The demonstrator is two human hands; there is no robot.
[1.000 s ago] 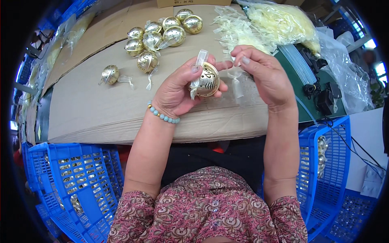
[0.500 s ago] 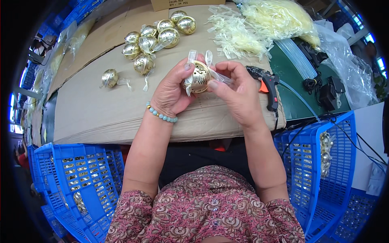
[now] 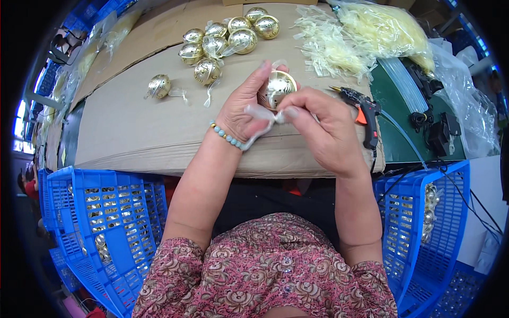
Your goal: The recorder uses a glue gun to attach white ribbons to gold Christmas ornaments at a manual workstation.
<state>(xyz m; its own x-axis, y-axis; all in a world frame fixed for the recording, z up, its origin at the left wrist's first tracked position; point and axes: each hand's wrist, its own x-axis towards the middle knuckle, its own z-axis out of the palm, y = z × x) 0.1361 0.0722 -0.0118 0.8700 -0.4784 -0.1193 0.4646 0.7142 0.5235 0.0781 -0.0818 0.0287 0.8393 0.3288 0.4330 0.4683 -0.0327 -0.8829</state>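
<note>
In the head view, the left hand (image 3: 245, 106) grips a gold ball (image 3: 282, 85) over the table (image 3: 393, 148). The right hand (image 3: 327, 126) pinches a pale ribbon (image 3: 259, 112) between thumb and forefinger, just below the ball, its length trailing leftward across the left palm. The ball lies up and left of the right hand, nearer the left; blur hides whether the ribbon joins it.

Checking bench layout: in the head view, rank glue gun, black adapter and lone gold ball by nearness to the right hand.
1. Glue gun: just right of the right hand.
2. Black adapter: farther right, on green tabletop.
3. Lone gold ball: far left, on the cardboard.
</note>
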